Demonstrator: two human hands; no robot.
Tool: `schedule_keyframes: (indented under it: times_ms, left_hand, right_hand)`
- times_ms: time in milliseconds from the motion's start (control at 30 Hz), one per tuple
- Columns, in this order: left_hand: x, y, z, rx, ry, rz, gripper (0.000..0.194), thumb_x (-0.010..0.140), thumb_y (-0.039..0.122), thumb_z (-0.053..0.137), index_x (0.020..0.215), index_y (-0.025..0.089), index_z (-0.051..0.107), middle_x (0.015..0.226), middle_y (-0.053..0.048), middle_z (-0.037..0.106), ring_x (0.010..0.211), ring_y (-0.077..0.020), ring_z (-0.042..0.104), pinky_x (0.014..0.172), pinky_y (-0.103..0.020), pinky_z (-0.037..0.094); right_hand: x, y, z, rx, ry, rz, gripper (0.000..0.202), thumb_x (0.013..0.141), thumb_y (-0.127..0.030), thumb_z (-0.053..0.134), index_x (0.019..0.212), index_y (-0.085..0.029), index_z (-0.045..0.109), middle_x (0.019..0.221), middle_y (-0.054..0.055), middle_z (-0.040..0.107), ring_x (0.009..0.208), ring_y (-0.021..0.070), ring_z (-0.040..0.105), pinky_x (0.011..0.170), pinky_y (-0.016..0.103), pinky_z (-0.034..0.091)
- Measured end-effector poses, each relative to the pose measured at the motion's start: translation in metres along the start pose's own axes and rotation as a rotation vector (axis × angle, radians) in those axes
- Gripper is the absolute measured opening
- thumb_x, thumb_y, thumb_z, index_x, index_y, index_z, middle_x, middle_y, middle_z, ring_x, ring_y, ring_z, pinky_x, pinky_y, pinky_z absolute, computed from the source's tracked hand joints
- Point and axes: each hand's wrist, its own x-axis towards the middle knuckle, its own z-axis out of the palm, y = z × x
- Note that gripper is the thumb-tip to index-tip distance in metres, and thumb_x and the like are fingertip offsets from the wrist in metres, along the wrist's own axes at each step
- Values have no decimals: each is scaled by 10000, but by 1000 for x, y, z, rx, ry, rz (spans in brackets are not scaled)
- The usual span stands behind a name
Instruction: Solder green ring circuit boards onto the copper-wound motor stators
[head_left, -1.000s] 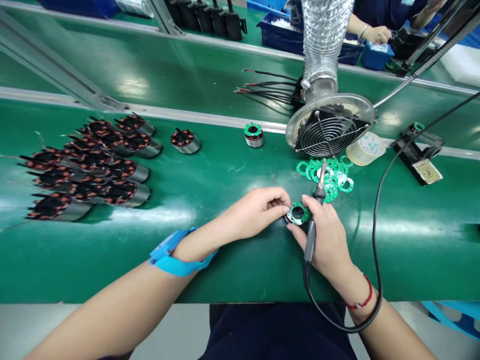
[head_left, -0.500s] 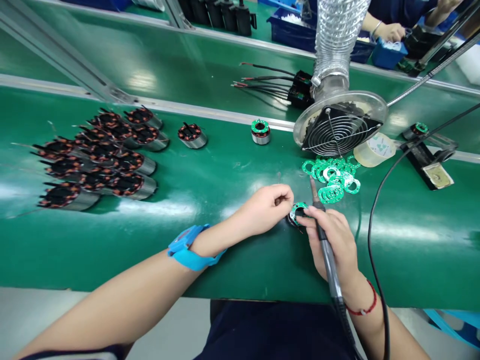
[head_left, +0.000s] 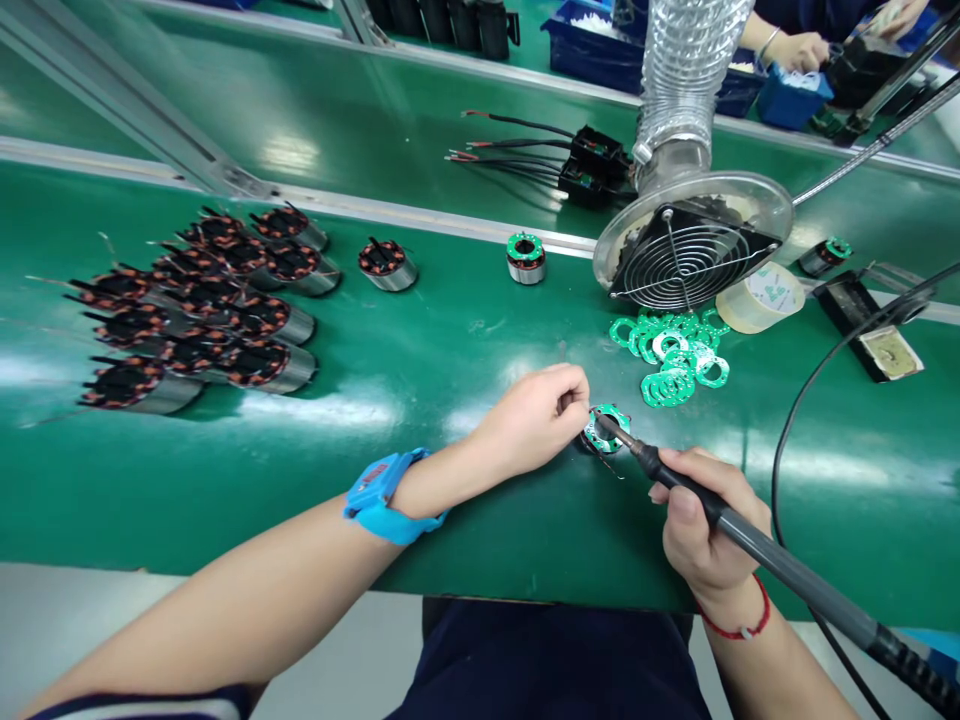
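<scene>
My right hand grips a soldering iron by its handle. The iron's tip points left and down onto the green ring board that lies on top of a motor stator. My left hand is closed in a pinch at the left edge of that board. What its fingertips hold, if anything, is hidden. A thin wire sticks out from the near side of the stator. Just beyond the work lies a loose pile of green ring boards.
Many copper-wound stators stand at the left, and one single stator sits apart. Another stator with a green board stands at the back. A fume extractor fan, tape roll and iron stand are at the right.
The soldering iron has swung from pointing up and away to pointing left, its tip now on the ring board. My right hand has moved right and turned; my left hand stays nearly still.
</scene>
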Motion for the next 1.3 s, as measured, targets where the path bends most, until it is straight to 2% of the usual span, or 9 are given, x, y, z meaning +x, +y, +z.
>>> schedule_keyframes:
  times_ms: [167, 300, 400, 600, 733, 833, 967, 1167, 1300]
  left_hand:
    - [0, -1, 0, 28, -5, 14, 155, 770, 90, 450, 648, 185, 440, 649, 33, 478, 625, -121, 426, 584, -252, 302]
    - [0, -1, 1, 41, 6, 27, 163, 777, 93, 454, 645, 185, 426, 638, 34, 462, 631, -123, 425, 595, -256, 309]
    - [0, 0, 1, 51, 1, 4, 171, 786, 91, 457, 645, 184, 425, 639, 33, 459, 628, -121, 422, 596, -256, 308]
    - [-4, 3, 0, 24, -131, -122, 159, 897, 321, 538, 813, 189, 515, 681, 33, 533, 626, -136, 488, 575, -257, 336]
    - [-6, 3, -5, 183, -275, 35, 90, 881, 202, 529, 796, 182, 550, 769, 4, 577, 704, -146, 520, 641, -267, 368]
    - [-6, 3, -10, 220, -190, 126, 163, 894, 122, 452, 804, 177, 576, 827, -16, 592, 774, -153, 534, 710, -279, 392]
    - [-4, 4, -9, 23, -122, 143, 138, 883, 136, 495, 788, 171, 588, 784, 3, 565, 729, -127, 519, 678, -251, 398]
    - [-1, 1, 0, -274, -178, -35, 109, 853, 214, 540, 761, 164, 572, 711, 26, 561, 644, -107, 492, 606, -231, 390]
    - [-1, 2, -2, -307, -186, -115, 128, 826, 177, 503, 709, 161, 554, 648, 36, 535, 616, -103, 471, 589, -231, 369]
  right_hand:
    - [0, 4, 7, 1, 27, 63, 361, 960, -240, 547, 1321, -247, 548, 905, 39, 770, 765, 210, 753, 757, 407, 614]
    - [16, 3, 13, -95, -279, 52, 503, 938, -141, 521, 1418, -255, 428, 1222, 90, 705, 1166, 243, 661, 990, 475, 540]
    - [24, 4, 15, -125, -463, 20, 544, 895, -108, 515, 1417, -224, 414, 1327, 124, 629, 1218, 252, 606, 1004, 476, 533]
    - [16, 18, 14, -267, -283, 79, 532, 893, -312, 654, 1374, -233, 441, 1165, 121, 685, 1062, 287, 657, 869, 486, 584]
    - [10, 23, 11, -262, -277, 106, 567, 909, -322, 637, 1415, -245, 392, 1217, 121, 669, 1104, 275, 663, 888, 456, 582]
    - [9, 22, 11, -277, -280, 90, 551, 915, -302, 629, 1411, -245, 396, 1200, 117, 678, 1067, 267, 679, 868, 439, 588]
    - [11, 16, 15, -302, -297, 21, 555, 914, -318, 629, 1416, -240, 406, 1180, 126, 693, 1027, 282, 689, 832, 455, 589]
    - [17, 3, 16, -282, -321, -184, 623, 908, -169, 586, 1467, -264, 328, 1298, 124, 665, 1225, 279, 604, 939, 484, 521]
    - [19, -1, 14, -294, -305, -157, 509, 901, -92, 561, 1377, -235, 452, 1104, 90, 755, 978, 233, 684, 856, 429, 526]
